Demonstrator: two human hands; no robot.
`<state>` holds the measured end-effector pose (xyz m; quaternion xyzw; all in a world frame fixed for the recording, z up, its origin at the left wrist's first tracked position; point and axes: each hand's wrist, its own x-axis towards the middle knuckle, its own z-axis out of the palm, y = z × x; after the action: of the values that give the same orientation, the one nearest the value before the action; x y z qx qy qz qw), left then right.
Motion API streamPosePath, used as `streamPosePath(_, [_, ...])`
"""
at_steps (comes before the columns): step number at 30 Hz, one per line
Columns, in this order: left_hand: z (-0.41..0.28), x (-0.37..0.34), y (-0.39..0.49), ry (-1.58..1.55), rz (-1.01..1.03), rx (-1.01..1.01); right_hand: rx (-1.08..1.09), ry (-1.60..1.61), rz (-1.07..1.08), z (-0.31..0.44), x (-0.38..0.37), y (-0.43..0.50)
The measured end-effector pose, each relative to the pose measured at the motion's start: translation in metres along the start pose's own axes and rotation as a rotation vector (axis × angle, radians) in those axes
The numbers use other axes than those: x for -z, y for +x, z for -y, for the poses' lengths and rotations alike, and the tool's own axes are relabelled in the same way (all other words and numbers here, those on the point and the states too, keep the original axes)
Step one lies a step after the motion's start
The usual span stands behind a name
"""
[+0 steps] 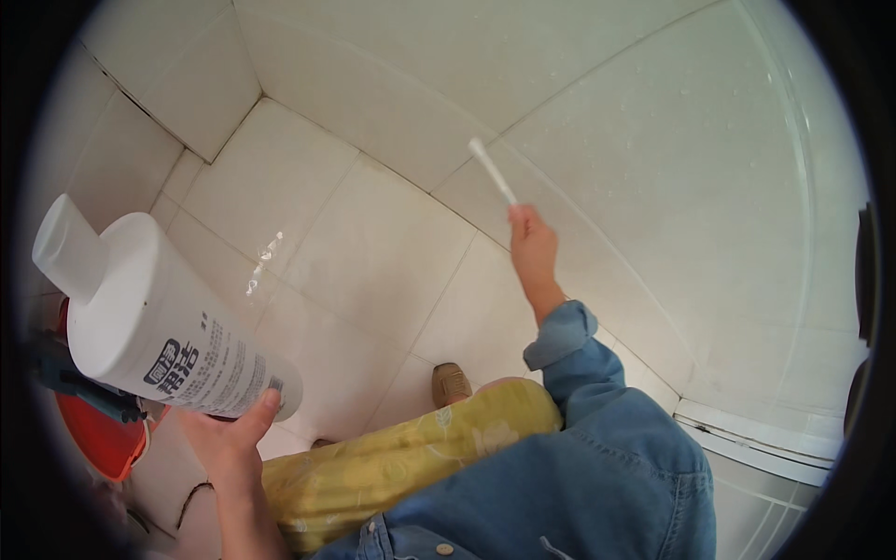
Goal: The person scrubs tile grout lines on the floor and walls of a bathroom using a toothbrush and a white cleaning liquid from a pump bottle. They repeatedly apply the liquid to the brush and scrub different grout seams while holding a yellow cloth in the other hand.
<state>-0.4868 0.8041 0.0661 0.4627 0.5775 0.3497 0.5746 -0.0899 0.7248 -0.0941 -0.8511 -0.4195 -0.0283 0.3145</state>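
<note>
My left hand [234, 437] grips the lower part of a big white plastic bottle [189, 322]. Printed writing covers the bottle's side, and its tall white cap [70, 248] points to the upper left. The bottle is tilted above the tiled floor [364, 259]. In my right hand [534, 245], reaching forward, is a thin white stick-like tool [493, 170], probably a small brush. Blur hides the shape of its tip. The tool is in front of the pale tiled wall [392, 91]; whether it touches the wall I cannot tell.
At the left edge sits an orange-red plastic container [105, 434] with a dark teal object [84, 381] over it. Wet streaks [264, 262] shine on the floor. Droplets dot the surface on the right. A white sill [759, 437] runs at the lower right. My brown shoe [450, 385] stands below.
</note>
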Motion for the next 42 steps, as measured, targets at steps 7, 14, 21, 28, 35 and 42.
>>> streamPosePath(7, [0.019,-0.011,0.017,0.066,0.117,-0.033,-0.086,-0.153,0.115,0.002,0.007,-0.002])
streamPosePath(14, [0.042,-0.02,0.033,0.375,0.324,-0.124,-0.339,0.581,0.535,0.114,0.053,0.019])
streamPosePath(21, [0.047,-0.032,0.04,0.435,0.362,-0.206,-0.038,0.775,0.819,0.196,0.092,0.045])
streamPosePath(28, [0.053,-0.021,0.04,0.579,0.4,-0.26,-0.092,0.646,1.219,0.206,0.097,0.066])
streamPosePath(35, [0.051,-0.015,0.04,0.633,0.604,-0.223,-0.204,0.74,1.474,0.17,0.087,0.052])
streamPosePath(42, [0.051,-0.012,0.041,0.568,0.758,-0.176,-0.036,0.737,1.464,0.163,0.091,0.046])
